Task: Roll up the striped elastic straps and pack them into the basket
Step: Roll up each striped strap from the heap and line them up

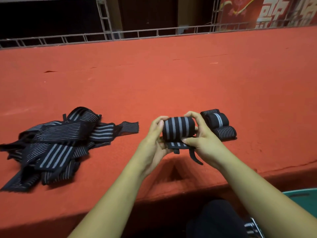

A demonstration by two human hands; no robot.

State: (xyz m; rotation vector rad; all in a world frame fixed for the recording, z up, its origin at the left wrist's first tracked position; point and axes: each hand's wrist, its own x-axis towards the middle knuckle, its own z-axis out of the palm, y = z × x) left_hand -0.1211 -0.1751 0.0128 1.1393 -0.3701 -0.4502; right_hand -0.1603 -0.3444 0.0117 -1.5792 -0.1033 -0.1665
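A black strap with grey stripes, rolled into a thick cylinder (178, 128), is held above the red surface near its front edge. My left hand (155, 140) grips its left end and my right hand (199, 136) grips its right end, thumb pressing the loose tail below. A thin black loop dangles from the tail. Right behind my right hand lie three rolled straps (220, 125) side by side. A pile of several unrolled striped straps (56, 143) lies to the left. No basket can be made out for certain.
The red felt-covered surface (171, 79) stretches far back to a metal truss railing (120, 34). Its front edge drops off just below my hands. A green object (303, 198) shows at the lower right, beside my dark-clothed knee (216, 219).
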